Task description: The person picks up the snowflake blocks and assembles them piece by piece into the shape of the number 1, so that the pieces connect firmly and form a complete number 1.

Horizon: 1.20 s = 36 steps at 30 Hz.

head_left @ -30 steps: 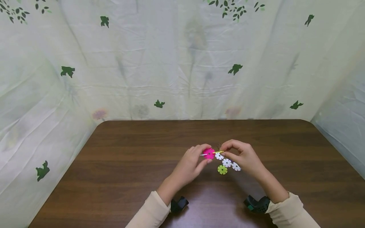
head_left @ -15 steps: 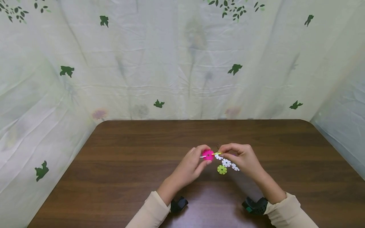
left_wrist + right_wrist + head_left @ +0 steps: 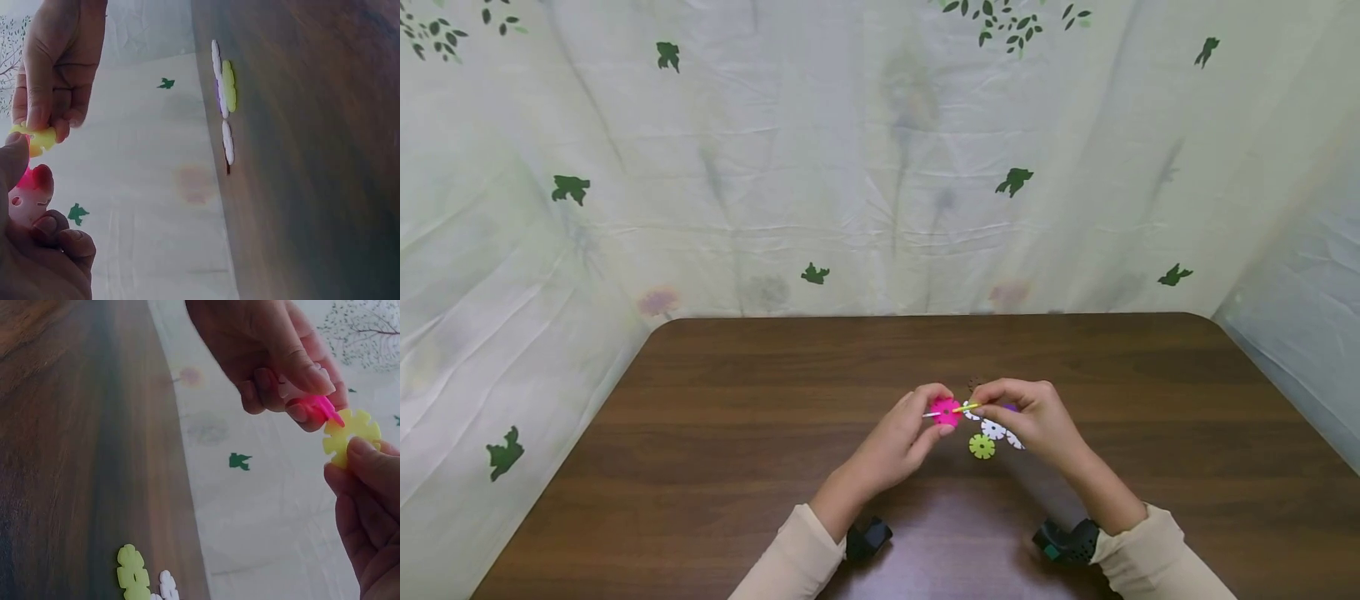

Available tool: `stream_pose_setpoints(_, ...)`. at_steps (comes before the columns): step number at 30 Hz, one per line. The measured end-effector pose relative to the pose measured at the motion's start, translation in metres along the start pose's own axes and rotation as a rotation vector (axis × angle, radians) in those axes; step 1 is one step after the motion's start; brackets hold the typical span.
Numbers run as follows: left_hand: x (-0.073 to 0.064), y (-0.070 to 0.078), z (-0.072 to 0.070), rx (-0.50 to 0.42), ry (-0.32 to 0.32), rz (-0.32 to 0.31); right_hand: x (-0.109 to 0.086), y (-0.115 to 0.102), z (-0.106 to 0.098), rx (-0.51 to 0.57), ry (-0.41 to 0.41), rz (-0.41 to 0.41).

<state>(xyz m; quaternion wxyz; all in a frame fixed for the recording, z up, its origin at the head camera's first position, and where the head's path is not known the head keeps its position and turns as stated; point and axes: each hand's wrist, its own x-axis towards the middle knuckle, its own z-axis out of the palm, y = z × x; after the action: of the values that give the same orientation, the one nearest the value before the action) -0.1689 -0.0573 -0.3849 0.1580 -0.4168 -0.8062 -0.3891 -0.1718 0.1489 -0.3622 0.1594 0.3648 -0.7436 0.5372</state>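
In the head view my left hand (image 3: 891, 433) grips a pink notched disc (image 3: 945, 412) by its edges between thumb and fingers. A white notched disc (image 3: 929, 414), seen edge-on, is joined to the pink one's left side. My right hand (image 3: 1037, 421) pinches a yellow notched disc (image 3: 353, 434) between thumb and fingertips. The yellow disc stands crosswise to the pink one, and their rims meet, pink edge at a yellow notch in the right wrist view. Both hands are raised above the table.
On the brown table (image 3: 760, 467) lie a lime-green disc (image 3: 982, 447), several white discs (image 3: 993, 429), a purple disc (image 3: 1011, 407) partly behind the right hand, and a small brown piece (image 3: 975, 383). A pale printed curtain (image 3: 850, 167) hangs behind the table.
My right hand has dipped and shifted left, bringing the yellow disc in until it overlaps the pink disc's right edge. My left hand has lowered the pink disc slightly.
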Motion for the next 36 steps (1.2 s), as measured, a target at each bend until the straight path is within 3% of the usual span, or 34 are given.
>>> stream_pose_setpoints(3, 0.001, 0.001, -0.002, -0.012, -0.004, 0.000, -0.002, 0.008, 0.000, 0.009, -0.011, 0.008)
stream_pose_setpoints(8, 0.002, 0.004, -0.005, -0.038, -0.022, -0.006, 0.002, -0.008, 0.000, 0.055, -0.013, 0.013)
stream_pose_setpoints(13, 0.001, 0.004, -0.009, -0.127, -0.027, -0.081, 0.004, -0.014, 0.001, 0.101, -0.016, 0.025)
stream_pose_setpoints(17, 0.001, 0.003, -0.010, -0.130, -0.012, -0.118, 0.003, -0.013, 0.003, 0.099, -0.004, 0.046)
stream_pose_setpoints(22, 0.001, 0.003, -0.010, -0.094, 0.018, -0.084, 0.002, -0.017, 0.005, 0.085, 0.004, 0.083)
stream_pose_setpoints(28, 0.002, 0.004, -0.008, 0.020, 0.106, 0.013, 0.002, -0.020, 0.008, 0.064, 0.008, 0.147)
stream_pose_setpoints(36, 0.002, 0.001, -0.005, 0.103, 0.160, 0.077, -0.004, -0.002, 0.014, 0.218, -0.003, 0.203)
